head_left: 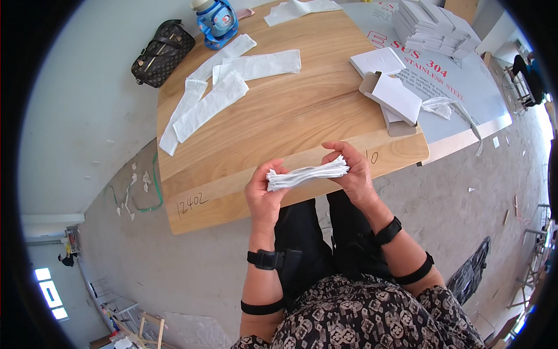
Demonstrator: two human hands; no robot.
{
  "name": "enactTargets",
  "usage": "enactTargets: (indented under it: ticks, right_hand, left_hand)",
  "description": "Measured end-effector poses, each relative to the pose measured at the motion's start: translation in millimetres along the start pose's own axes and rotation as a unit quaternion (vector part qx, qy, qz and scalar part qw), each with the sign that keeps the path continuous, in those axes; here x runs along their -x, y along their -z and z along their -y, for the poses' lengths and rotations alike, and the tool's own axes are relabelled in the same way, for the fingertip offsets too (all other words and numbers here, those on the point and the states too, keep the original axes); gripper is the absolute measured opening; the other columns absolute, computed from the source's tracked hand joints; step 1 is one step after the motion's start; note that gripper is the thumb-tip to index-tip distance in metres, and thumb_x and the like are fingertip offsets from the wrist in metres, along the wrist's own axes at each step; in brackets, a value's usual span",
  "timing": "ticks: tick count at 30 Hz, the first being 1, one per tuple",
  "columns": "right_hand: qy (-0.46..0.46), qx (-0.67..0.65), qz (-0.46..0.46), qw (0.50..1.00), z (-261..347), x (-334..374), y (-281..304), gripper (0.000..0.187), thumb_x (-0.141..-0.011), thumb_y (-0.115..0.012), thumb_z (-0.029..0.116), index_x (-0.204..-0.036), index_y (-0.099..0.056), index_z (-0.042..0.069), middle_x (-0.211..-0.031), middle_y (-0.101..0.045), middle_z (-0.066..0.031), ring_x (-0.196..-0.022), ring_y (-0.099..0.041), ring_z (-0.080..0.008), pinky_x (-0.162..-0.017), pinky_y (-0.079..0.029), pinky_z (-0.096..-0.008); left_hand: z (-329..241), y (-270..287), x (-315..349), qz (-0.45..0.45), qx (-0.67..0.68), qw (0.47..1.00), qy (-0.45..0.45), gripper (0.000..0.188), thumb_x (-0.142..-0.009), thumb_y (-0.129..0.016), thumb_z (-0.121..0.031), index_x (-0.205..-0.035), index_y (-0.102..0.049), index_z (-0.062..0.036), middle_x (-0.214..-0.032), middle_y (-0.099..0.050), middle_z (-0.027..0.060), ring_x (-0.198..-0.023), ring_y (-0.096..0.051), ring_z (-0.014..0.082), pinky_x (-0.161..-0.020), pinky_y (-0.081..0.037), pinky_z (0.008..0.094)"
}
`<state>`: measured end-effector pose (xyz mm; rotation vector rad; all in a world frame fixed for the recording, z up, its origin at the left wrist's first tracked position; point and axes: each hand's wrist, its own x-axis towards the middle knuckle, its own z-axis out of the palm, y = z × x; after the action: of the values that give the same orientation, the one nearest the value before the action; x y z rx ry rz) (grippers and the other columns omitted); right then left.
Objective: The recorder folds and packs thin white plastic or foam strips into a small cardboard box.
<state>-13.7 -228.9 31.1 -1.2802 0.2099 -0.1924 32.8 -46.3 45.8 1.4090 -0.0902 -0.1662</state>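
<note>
Now both hands [264, 189] [354, 174] are gripping a layered white bundle [307, 175], strips [210, 106] lying at ten o'clock on the pen-marked wooden table [285, 110].

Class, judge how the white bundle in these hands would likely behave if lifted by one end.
The white bundle might fan apart, as its many thin layers show separate edges. It is probably floppy, since it curves between the left hand and right hand.
</note>
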Motion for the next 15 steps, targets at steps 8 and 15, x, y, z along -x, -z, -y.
enactTargets:
  ticks: [8, 15]
  right_hand:
    - [0.01, 0.102, 0.016, 0.995, -21, -5, 3, 0.034, -0.076, -0.07, -0.005, -0.109, -0.063, 0.002, -0.085, -0.061, 0.0024, -0.079, -0.054, -0.0053, -0.072, -0.045, -0.0212]
    - [0.036, 0.097, 0.006, 0.995, -24, -4, -5, 0.017, -0.075, -0.067, -0.006, -0.088, -0.063, 0.003, -0.079, -0.059, 0.0022, -0.077, -0.054, -0.006, -0.071, -0.045, -0.022]
  left_hand:
    - [27, 10, -9, 0.048, -0.065, 0.996, 0.04, 0.03, -0.071, -0.067, 0.012, -0.098, -0.065, -0.0025, -0.086, -0.061, -0.001, -0.083, -0.057, 0.0082, -0.074, -0.049, 0.0236]
    - [34, -9, -10, 0.029, -0.073, 0.997, -0.027, 0.023, -0.067, -0.064, 0.014, -0.078, -0.057, -0.0046, -0.083, -0.06, 0.0015, -0.079, -0.055, 0.0094, -0.073, -0.046, 0.023]
